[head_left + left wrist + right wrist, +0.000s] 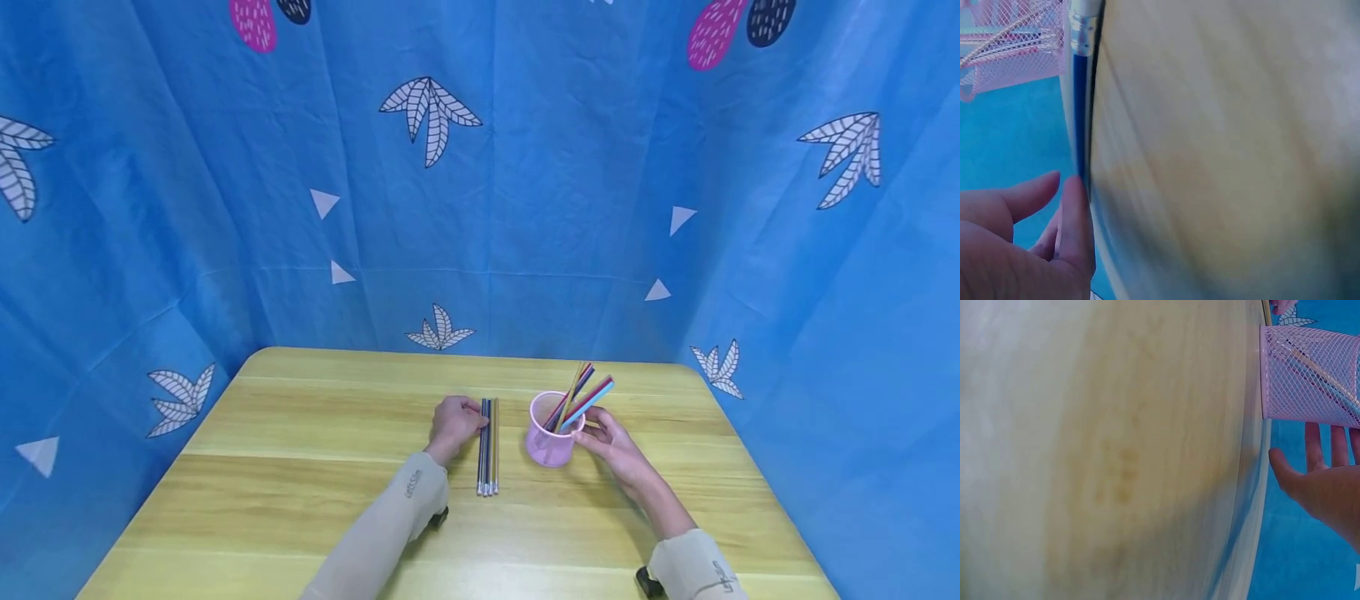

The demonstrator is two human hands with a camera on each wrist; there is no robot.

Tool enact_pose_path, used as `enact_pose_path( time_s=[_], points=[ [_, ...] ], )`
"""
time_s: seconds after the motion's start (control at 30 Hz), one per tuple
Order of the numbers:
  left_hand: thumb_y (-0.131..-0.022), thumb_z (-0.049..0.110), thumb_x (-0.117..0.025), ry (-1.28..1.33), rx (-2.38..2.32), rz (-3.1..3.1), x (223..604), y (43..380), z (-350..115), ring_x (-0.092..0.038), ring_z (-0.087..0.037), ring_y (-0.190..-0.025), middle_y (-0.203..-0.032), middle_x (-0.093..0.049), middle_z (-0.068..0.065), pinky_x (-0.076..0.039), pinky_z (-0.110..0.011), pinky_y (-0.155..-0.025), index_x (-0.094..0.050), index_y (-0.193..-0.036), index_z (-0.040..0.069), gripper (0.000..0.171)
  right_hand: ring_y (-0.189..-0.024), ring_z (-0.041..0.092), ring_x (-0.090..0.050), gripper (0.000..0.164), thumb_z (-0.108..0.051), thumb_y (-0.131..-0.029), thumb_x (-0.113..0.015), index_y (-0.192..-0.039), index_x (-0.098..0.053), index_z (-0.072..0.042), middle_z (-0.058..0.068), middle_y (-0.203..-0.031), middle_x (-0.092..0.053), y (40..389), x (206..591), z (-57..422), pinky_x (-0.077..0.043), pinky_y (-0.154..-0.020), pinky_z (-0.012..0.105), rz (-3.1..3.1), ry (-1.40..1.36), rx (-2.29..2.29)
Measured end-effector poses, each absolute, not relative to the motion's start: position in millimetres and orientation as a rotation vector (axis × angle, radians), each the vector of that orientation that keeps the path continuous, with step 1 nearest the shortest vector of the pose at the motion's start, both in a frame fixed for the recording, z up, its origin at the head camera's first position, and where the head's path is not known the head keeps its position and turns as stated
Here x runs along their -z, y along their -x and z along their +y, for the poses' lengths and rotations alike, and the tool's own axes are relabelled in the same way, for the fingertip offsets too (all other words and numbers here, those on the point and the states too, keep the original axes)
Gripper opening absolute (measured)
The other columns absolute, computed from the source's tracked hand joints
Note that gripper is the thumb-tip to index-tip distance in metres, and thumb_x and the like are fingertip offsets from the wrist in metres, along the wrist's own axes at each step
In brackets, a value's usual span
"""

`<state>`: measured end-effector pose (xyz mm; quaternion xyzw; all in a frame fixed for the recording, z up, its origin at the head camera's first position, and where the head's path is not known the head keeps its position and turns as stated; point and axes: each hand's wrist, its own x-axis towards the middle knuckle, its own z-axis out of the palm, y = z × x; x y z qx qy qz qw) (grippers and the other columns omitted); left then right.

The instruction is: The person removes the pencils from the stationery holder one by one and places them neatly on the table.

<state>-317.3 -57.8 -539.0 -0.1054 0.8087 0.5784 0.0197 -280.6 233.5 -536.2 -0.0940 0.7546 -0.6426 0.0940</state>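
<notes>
Several pencils [488,450] lie side by side on the table, dark ones and a yellowish one, their metal ferrules toward me. My left hand [453,425] is at the left edge of this row, its fingertips touching the nearest pencil. In the left wrist view a blue pencil [1080,112] runs up from the fingertips, and the thumb stands apart from it. A pink mesh pencil cup [551,446] stands upright to the right, with several colored pencils [588,404] leaning in it. Against its right side rest the extended fingers of my right hand [611,446]; the right wrist view shows the thumb away from the cup.
The wooden table [300,467] has rounded far corners. A blue patterned curtain [525,208] hangs behind it and along both sides. The cup is a short distance right of the pencil row.
</notes>
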Motion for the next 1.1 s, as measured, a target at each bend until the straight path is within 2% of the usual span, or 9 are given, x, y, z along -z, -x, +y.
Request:
enact_pose_path(
  time_s=[0.27,0.5,0.6,0.73,0.93,1.1],
  points=[
    [-0.086,0.000,-0.076,0.158,-1.943,2.517,525,317,-54,-0.072,-0.022,-0.078,-0.094,-0.073,-0.011,-0.065,-0.034,-0.073,-0.073,-0.113,-0.002,0.028,-0.146,0.045,-0.040,0.066,-0.015,-0.101,-0.064,-0.155,-0.030,0.003,0.027,-0.158,-0.039,280,536,234,-0.033,-0.124,0.057,2.235,0.257,1.910],
    [-0.091,0.004,-0.077,-0.126,-2.048,2.453,497,310,-30,-0.075,-0.026,-0.088,-0.102,-0.075,-0.014,-0.066,-0.034,-0.080,-0.073,-0.117,0.000,0.027,-0.145,0.043,-0.041,0.065,-0.014,-0.102,-0.063,-0.155,-0.030,0.003,0.027,-0.157,-0.041,281,535,234,-0.034,-0.124,0.054,2.228,0.268,1.911],
    [-0.091,0.006,-0.078,-0.261,-2.052,2.429,489,306,-15,-0.072,-0.020,-0.088,-0.102,-0.076,-0.013,-0.065,-0.028,-0.079,-0.073,-0.117,0.000,0.028,-0.146,0.044,-0.041,0.064,-0.013,-0.102,-0.062,-0.155,-0.031,0.003,0.027,-0.157,-0.040,281,536,234,-0.033,-0.124,0.055,2.222,0.268,1.920],
    [-0.091,0.010,-0.079,-0.404,-2.002,2.438,486,301,6,-0.069,-0.012,-0.088,-0.101,-0.077,-0.006,-0.062,-0.024,-0.080,-0.075,-0.116,0.005,0.026,-0.146,0.045,-0.040,0.063,-0.012,-0.102,-0.061,-0.155,-0.030,0.004,0.028,-0.157,-0.040,281,536,235,-0.033,-0.124,0.055,2.217,0.283,1.924],
    [-0.090,0.009,-0.080,-0.540,-1.962,2.421,485,298,38,-0.071,-0.007,-0.086,-0.099,-0.078,-0.003,-0.061,-0.022,-0.079,-0.077,-0.113,0.008,0.023,-0.145,0.043,-0.042,0.062,-0.013,-0.101,-0.063,-0.154,-0.033,0.003,0.027,-0.155,-0.042,281,536,233,-0.038,-0.122,0.049,2.211,0.291,1.923],
    [-0.089,0.007,-0.080,-0.600,-1.934,2.449,485,301,58,-0.069,-0.003,-0.083,-0.098,-0.078,-0.005,-0.060,-0.017,-0.078,-0.077,-0.109,0.007,0.021,-0.145,0.040,-0.043,0.062,-0.015,-0.101,-0.065,-0.153,-0.035,-0.002,0.023,-0.157,-0.041,281,535,233,-0.036,-0.123,0.053,2.222,0.269,1.917]
  ],
)
